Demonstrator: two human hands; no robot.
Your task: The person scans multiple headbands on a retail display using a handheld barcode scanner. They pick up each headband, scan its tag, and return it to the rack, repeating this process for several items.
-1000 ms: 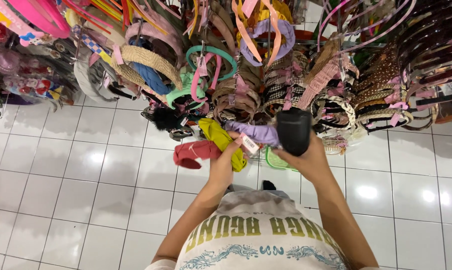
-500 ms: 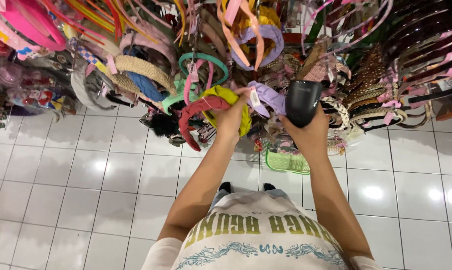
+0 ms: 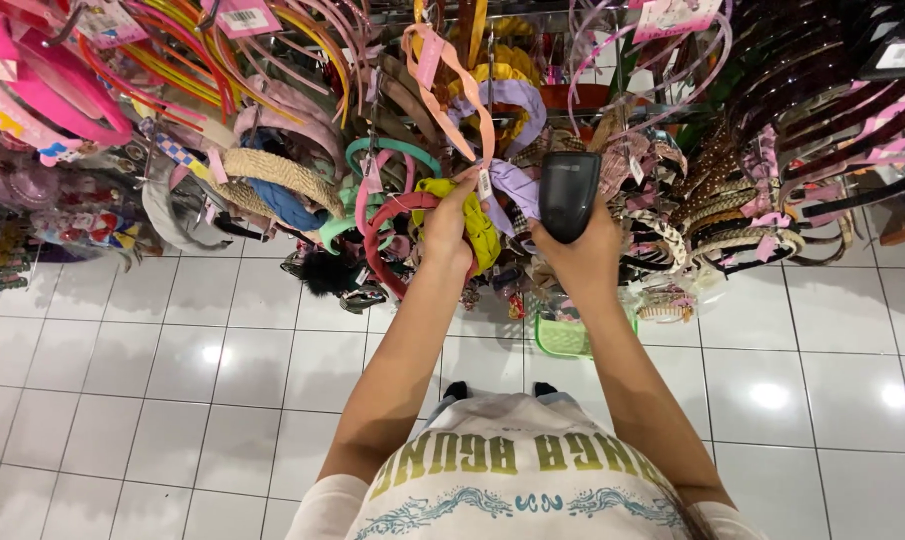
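My left hand (image 3: 450,222) is raised to the display and grips a bunch of headbands: a red one (image 3: 380,232), a yellow knotted one (image 3: 479,228) and a lilac one (image 3: 520,188) with a small white tag. My right hand (image 3: 578,248) holds a black handheld barcode scanner (image 3: 569,192) upright, close beside the lilac headband. Both hands sit at the middle of a rack packed with hanging headbands.
Headbands of many colours hang in dense rows: pink and orange ones (image 3: 162,60) at the left, dark and brown ones (image 3: 822,110) at the right. A green basket (image 3: 568,338) stands on the white tiled floor (image 3: 152,380) below the rack.
Both hands have risen from below the rack up to the hanging rows, carrying the red, yellow and lilac headbands and the scanner with them.
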